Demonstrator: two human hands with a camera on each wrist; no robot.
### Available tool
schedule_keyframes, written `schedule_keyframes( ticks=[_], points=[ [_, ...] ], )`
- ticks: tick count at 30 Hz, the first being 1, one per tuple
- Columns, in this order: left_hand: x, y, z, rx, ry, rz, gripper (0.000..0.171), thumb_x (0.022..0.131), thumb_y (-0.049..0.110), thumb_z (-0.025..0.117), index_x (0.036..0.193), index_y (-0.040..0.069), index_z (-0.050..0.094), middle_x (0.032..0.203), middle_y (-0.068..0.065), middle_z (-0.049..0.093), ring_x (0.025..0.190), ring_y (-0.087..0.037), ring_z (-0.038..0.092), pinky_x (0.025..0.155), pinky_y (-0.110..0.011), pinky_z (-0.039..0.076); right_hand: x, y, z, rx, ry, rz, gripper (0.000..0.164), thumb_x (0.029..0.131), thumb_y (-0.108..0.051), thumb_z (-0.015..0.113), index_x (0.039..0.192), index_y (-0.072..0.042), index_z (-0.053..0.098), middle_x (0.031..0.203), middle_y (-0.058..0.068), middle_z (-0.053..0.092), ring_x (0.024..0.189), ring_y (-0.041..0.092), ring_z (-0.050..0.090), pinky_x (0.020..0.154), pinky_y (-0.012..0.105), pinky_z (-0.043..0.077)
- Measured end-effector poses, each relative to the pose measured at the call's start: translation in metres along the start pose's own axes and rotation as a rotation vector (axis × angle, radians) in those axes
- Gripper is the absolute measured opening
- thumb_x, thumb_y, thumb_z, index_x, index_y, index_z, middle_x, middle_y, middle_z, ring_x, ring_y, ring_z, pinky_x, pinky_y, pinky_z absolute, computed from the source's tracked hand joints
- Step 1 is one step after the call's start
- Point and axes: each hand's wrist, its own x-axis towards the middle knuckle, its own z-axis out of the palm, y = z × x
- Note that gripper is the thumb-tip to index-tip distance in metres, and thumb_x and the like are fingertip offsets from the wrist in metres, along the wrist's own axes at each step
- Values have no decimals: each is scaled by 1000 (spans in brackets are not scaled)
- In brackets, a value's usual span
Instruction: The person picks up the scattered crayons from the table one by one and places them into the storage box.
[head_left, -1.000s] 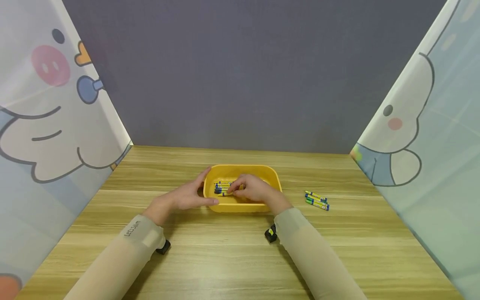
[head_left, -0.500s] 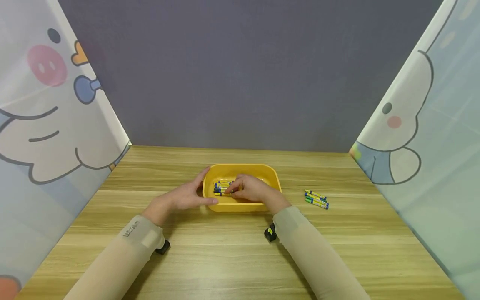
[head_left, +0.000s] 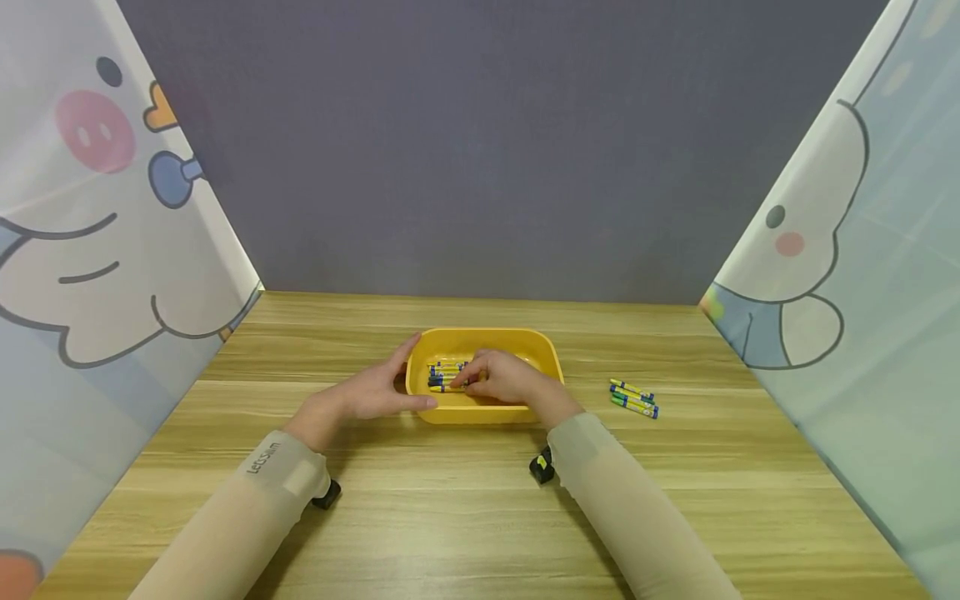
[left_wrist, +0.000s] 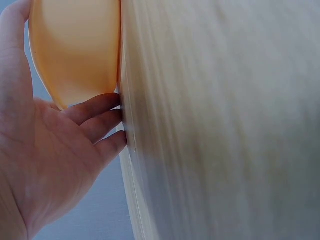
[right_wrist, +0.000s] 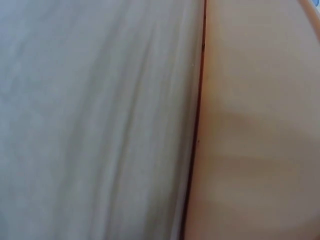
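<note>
A yellow plastic box (head_left: 495, 415) sits on the wooden table. My left hand (head_left: 378, 390) holds its left end, thumb on the front rim and fingers around the far left corner; the left wrist view shows those fingers against the box's outer wall (left_wrist: 77, 55). My right hand (head_left: 504, 377) reaches inside the box and pinches a yellow crayon (head_left: 442, 389), partly covered by the fingertips. Just behind it several crayons (head_left: 444, 373) lie side by side, their right ends hidden by the hand. The right wrist view has only the box's side (right_wrist: 255, 125) and the table, no fingers.
To the right of the box, several yellow and green crayons (head_left: 634, 400) lie in a loose cluster on the table (head_left: 450, 517). A dark grey panel (head_left: 480, 150) rises behind the table, with cartoon-printed sheets (head_left: 825, 275) on both sides.
The right hand has shifted the pinched crayon slightly, and it lies more in line beside the row. My left hand stays at the box's end.
</note>
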Motion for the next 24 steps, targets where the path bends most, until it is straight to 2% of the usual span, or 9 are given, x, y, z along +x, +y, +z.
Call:
schedule_keyframes(
  ticks=[5,12,17,21,24],
  points=[
    [1,-2,-1,-4,3,13,132,91,67,81,178,21,-8,170,-24,47,152,-40,52,129,-63,36,1,0,-1,-8,3,-13,22,103,-13,78,120,-24,88,101,-2,68,89,12,56,82,28,50],
    [0,-3,-2,4,9,9,132,91,68,81,178,23,-7,170,-24,46,152,-41,52,128,-63,36,3,0,-1,-3,12,-18,22,102,-13,79,119,-24,88,101,-2,68,90,12,57,84,30,51],
    [-1,-2,-2,18,17,3,131,91,69,81,178,24,-6,165,-22,53,148,-39,56,127,-63,39,-2,-3,-5,40,42,-39,22,103,-16,78,123,-21,86,110,0,71,93,14,57,86,31,50],
    [-1,-1,0,4,9,2,131,91,68,81,178,23,-6,162,-21,56,146,-37,58,126,-61,40,-15,-4,-18,84,89,-60,24,105,-16,75,128,-16,83,120,5,74,88,16,54,80,31,48],
    [0,-1,1,-18,3,0,132,91,67,82,178,24,-7,161,-20,57,146,-35,59,126,-60,40,-31,-1,-37,81,152,-71,25,107,-17,73,130,-13,81,119,7,75,83,17,53,75,31,48]
  ],
)
